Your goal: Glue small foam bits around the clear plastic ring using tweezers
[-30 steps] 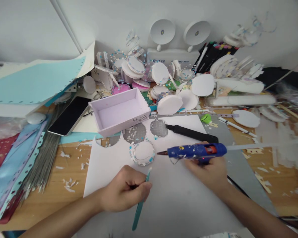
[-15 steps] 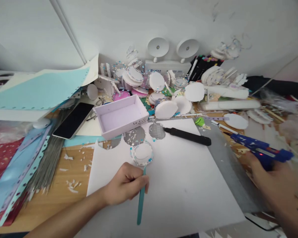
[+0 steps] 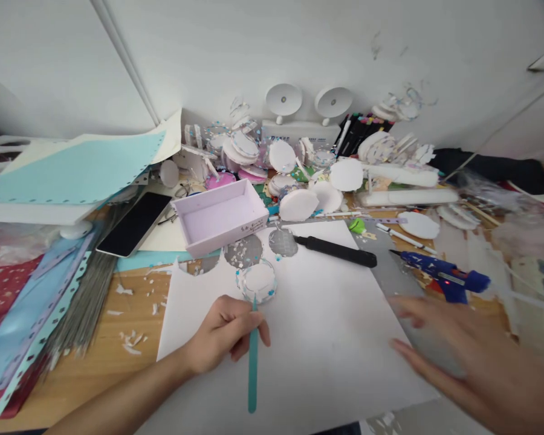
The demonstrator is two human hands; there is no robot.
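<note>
Slim teal tweezers [image 3: 252,377] are pinched between the thumb and fingers of the left hand [image 3: 229,332], their tip at the near edge of a round white disc trimmed with blue and white bits [image 3: 259,280] on a large white sheet [image 3: 326,350]. Blurred, the right hand [image 3: 462,356] spreads its fingers, gripping nothing, near a blue glue gun with a red light [image 3: 435,269].

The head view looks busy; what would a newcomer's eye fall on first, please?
Probably the blue glue gun, at the right beyond the blurred, open right hand. Next, perhaps, the slim teal tool in the left hand, its tip at a decorated white disc. Behind and left sits a pale lilac box.
</note>
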